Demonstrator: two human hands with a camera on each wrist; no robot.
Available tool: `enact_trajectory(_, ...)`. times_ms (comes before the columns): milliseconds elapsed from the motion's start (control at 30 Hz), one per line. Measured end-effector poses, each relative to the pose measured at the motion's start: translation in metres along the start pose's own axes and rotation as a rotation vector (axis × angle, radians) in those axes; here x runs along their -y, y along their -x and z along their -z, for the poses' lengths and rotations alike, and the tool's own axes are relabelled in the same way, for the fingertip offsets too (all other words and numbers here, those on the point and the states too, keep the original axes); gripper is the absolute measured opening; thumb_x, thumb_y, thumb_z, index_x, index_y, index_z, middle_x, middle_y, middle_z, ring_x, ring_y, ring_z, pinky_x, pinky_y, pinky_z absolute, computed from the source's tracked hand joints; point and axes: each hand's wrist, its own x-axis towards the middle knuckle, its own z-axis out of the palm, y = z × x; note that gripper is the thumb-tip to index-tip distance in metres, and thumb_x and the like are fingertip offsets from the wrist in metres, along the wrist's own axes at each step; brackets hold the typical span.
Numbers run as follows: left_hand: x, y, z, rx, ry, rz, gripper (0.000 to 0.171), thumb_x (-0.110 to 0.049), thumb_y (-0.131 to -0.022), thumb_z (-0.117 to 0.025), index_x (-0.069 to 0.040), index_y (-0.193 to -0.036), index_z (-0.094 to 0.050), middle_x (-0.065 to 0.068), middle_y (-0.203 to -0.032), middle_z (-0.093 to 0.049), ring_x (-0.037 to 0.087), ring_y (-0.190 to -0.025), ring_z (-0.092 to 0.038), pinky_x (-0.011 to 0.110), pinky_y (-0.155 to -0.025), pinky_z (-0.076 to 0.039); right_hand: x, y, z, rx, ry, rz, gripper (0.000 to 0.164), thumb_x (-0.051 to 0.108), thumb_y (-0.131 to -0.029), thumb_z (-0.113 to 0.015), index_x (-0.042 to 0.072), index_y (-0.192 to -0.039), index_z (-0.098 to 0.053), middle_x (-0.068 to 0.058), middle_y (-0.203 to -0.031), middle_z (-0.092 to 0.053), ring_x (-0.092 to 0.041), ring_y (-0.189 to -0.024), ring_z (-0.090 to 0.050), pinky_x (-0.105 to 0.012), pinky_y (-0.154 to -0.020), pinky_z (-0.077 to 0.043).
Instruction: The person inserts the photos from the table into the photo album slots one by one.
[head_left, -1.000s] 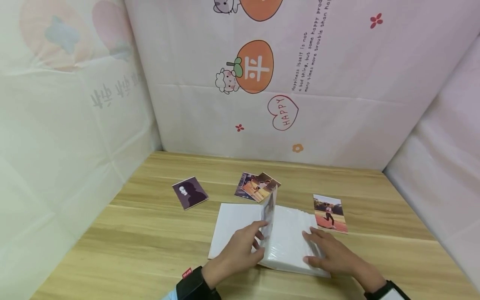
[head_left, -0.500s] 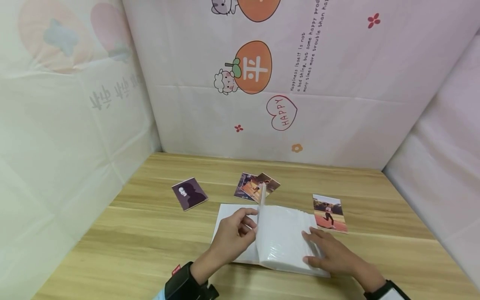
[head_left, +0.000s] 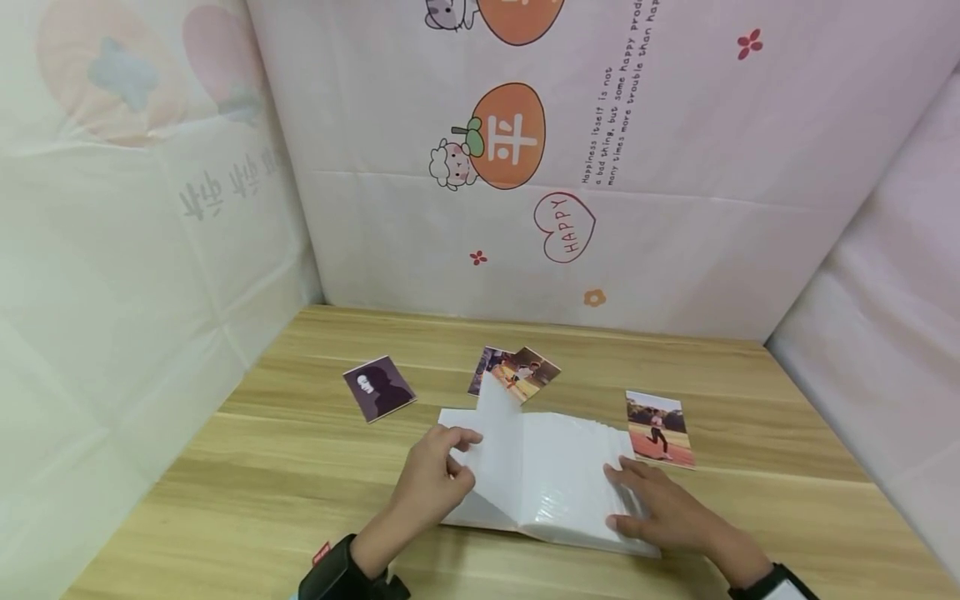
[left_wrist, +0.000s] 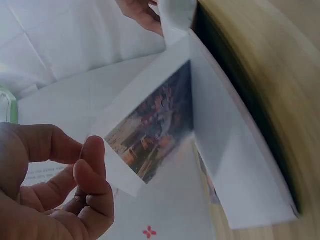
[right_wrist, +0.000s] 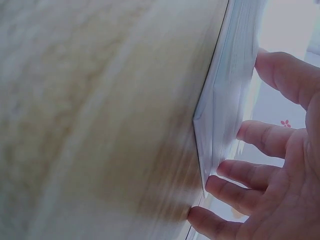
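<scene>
A white photo album (head_left: 570, 467) lies spread on the table, its thick block of clear-sleeved pages on the right. One page (head_left: 498, 450) stands tilted up over the left cover. At that page's outer edge my left hand (head_left: 435, 471) pinches it between thumb and fingers. A photo (left_wrist: 155, 125) sits in the lifted page's underside in the left wrist view. My right hand (head_left: 663, 508) rests on the right edge of the page block, fingertips spread along it. The right wrist view shows those fingertips (right_wrist: 245, 131) against the page edges.
Behind the album, two overlapping photos (head_left: 531, 372) lie partly covered by the raised page. A dark photo of a hooded figure (head_left: 379, 388) lies at left. To the right is a photo of a runner (head_left: 660, 427), close to the album's corner. Patterned cloth walls (head_left: 675, 250) surround the table.
My left hand has moved left, swinging the page from upright at the spine over toward the left cover. My right hand has stayed on the page block.
</scene>
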Motion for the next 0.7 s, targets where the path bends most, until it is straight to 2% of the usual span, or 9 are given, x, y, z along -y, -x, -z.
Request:
enact_trajectory(133,0.008,0.004,0.009,0.043,-0.036,0.084,0.034,0.009,-0.068,-0.059,0.000,-0.101,-0.065,0.008,-0.091,-0.054,0.007,-0.061,-0.052,0.023,-0.053,-0.046,0.001,0.000,0.000,-0.003,0.001,-0.006,0.068,0.044,-0.085,-0.062,-0.005,-0.130,-0.048,-0.035,-0.131,-0.038,-0.054,-0.117,-0.036,-0.065,-0.086,-0.032)
enact_trajectory(233,0.012,0.005,0.013,0.076,-0.089,0.119,0.033,0.008,-0.067,-0.061,0.001,-0.098,-0.066,0.007,-0.089,-0.055,0.009,-0.064,-0.054,0.023,-0.056,-0.046,0.001,0.000,0.000,-0.010,0.005,-0.012,0.068,0.043,-0.085,-0.063,-0.005,-0.130,-0.049,-0.035,-0.131,-0.039,-0.054,-0.117,-0.036,-0.065,-0.086,-0.032)
enact_trajectory(467,0.022,0.006,0.015,0.141,-0.240,0.106,0.035,0.009,-0.060,-0.060,0.003,-0.093,-0.068,0.003,-0.078,-0.051,0.014,-0.069,-0.045,0.027,-0.060,-0.040,0.001,0.000,-0.001,-0.019,0.011,0.005,0.066,0.041,-0.084,-0.064,-0.006,-0.129,-0.050,-0.035,-0.130,-0.040,-0.054,-0.115,-0.038,-0.065,-0.085,-0.033)
enact_trajectory(700,0.034,0.008,0.012,0.265,-0.282,0.145,0.036,0.012,-0.059,-0.061,0.009,-0.094,-0.066,0.005,-0.076,-0.049,0.018,-0.071,-0.043,0.031,-0.065,-0.041,0.001,0.000,-0.001,-0.019,0.010,-0.002,0.066,0.042,-0.084,-0.064,-0.005,-0.129,-0.050,-0.034,-0.130,-0.040,-0.053,-0.116,-0.038,-0.065,-0.085,-0.034)
